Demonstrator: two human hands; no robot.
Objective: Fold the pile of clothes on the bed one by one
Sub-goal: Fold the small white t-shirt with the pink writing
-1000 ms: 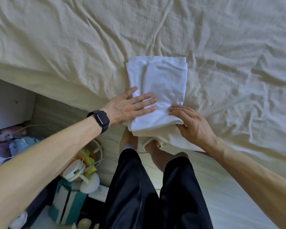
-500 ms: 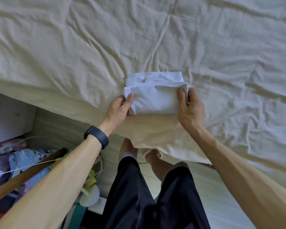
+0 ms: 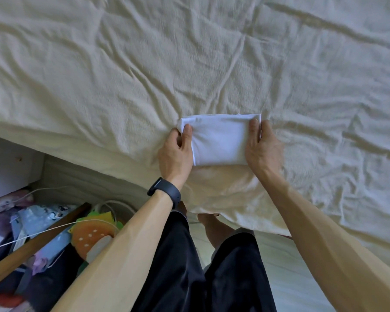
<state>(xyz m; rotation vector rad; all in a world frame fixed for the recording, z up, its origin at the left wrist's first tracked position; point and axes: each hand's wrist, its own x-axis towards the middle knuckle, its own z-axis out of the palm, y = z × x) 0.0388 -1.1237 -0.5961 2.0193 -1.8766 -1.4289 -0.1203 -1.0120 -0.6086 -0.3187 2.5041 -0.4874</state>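
L hand (image 3: 175, 152) & R hand (image 3: 262, 147) pinch the sides of the folded white cloth garment (image 3: 218, 140) near the edge of the cream-sheeted bed (image 3: 122, 75); an uneven lift prob lets layers flop open.

**Bedroom, private home**

Cream bed sheet (image 3: 189, 64), heavily creased, spreads beyond and to both sides of the left hand (image 3: 175, 152) and right hand (image 3: 262, 147). Folded white garment (image 3: 218, 140) lies on it between them. Below the left hand, beside the bed, floor clutter: white cable (image 3: 43, 230), wooden stick (image 3: 32, 246), orange spotted soft toy (image 3: 90, 235), printed fabrics (image 3: 38, 215).
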